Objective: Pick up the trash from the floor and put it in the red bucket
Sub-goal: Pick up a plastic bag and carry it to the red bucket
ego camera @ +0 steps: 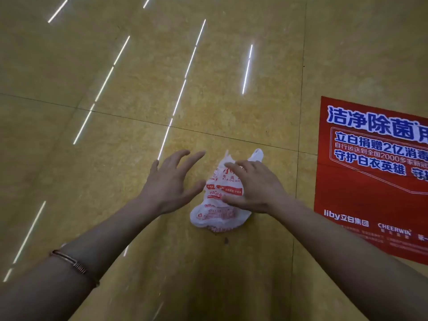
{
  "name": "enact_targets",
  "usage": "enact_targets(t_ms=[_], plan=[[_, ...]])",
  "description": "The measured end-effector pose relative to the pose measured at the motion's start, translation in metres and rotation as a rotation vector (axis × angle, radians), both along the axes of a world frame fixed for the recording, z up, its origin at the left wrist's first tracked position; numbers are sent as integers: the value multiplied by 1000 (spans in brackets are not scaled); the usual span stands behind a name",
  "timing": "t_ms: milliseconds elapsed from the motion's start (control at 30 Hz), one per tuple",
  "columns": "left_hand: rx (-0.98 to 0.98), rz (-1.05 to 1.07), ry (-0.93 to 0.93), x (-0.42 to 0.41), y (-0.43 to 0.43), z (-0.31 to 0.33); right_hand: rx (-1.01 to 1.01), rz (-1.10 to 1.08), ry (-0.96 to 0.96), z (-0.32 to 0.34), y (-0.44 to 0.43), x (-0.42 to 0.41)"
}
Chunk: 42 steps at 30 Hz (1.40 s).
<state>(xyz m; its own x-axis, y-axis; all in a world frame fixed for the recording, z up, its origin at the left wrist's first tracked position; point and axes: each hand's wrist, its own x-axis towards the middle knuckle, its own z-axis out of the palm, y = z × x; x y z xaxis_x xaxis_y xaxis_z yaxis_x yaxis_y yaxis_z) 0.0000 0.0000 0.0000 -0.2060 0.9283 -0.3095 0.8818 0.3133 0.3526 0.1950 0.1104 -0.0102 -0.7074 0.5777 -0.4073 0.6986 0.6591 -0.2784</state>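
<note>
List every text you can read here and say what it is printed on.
"洁净除菌": red floor sticker, cut off by the frame edge.
"立白捐赠2亿消毒": same sticker, also cut off.
"守护白衣英雄": same sticker.
"liby立白集团": sticker's lower part.
"CHEERWIN": sticker's lower part.
"XIAOCHA": white plastic bag, the rest hidden behind the right hand.
The remaining small print on both is too blurred to read.

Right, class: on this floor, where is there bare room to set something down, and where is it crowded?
Bare floor lies left of the left hand and beyond the plastic bag, past the tile seam. A narrow strip runs between the bag and the red poster. It is crowded at the bag, with the right hand over it.
</note>
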Motion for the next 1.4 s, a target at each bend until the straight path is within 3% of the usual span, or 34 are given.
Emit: enact_targets(t_ms=[133, 367, 733, 1133, 1400], plan=[[17, -22, 71, -4, 1, -21, 71, 105, -116, -36, 4, -6], [41, -4, -11, -4, 0, -54, -45, 62, -215, -89, -11, -15], [-45, -44, 27, 5, -18, -80, -101, 77, -282, -120, -52, 2], [-39, -98, 80, 10, -14, -51, -25, 112, -66, -82, -32, -4], [14, -111, 61, 22, -16, 83, -62, -101, 30, 66, -19, 10]])
